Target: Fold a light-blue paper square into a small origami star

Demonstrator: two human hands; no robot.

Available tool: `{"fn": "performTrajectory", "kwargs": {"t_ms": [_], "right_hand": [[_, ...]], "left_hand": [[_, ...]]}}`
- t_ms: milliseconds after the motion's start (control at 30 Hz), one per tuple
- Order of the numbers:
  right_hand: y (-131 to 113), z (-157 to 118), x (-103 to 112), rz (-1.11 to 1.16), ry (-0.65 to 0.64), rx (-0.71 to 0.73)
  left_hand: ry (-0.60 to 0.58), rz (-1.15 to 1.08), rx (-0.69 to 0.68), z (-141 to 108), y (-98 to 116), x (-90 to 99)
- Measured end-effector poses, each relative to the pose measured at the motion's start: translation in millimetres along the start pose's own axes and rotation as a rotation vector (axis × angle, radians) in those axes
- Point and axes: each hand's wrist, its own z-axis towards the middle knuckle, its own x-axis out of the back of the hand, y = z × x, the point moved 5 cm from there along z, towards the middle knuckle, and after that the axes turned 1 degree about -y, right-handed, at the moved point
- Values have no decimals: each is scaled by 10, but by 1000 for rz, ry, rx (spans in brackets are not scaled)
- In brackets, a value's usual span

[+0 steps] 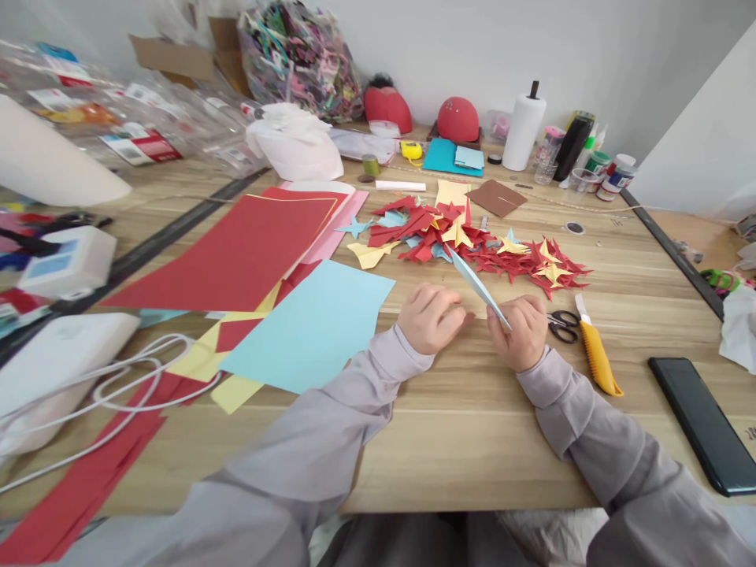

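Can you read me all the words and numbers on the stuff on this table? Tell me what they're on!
I can't read any words, numbers or brands clearly.
Red-and-white labels on the clear plastic packaging: too blurred to read.
Label on the small white-lidded jar: too small to read.
Dark marks at the table's right edge: too small to read.

1. Light wooden tabletop (466, 457) gives both hands room toward the body.
2. Yellow utility knife (598, 354) and black-handled scissors (563, 326) stand just beside the right hand (516, 335).
3. Pale blue paper sheet (310, 327) borders the left hand (430, 319).
4. Red-and-yellow paper star heap (472, 244) blocks forward.
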Motion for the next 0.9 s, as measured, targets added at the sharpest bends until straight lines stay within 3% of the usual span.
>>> {"fn": "performTrajectory", "kwargs": {"t_ms": [267, 433, 500, 767, 900], "right_hand": [[-166, 3, -111, 115, -126, 96], [-5, 3, -73, 82, -69, -64], [32, -1, -78, 26, -90, -108], [91, -102, -291, -14, -401, -83], [114, -154, -363, -6, -498, -99]], "left_hand": [[2, -49, -39, -15, 8, -22], [-15, -88, 44, -37, -112, -24], [-59, -107, 82, -56, -142, -53], [-361, -200, 34, -191, -193, -320], [-509, -224, 135, -239, -289, -359]]}}
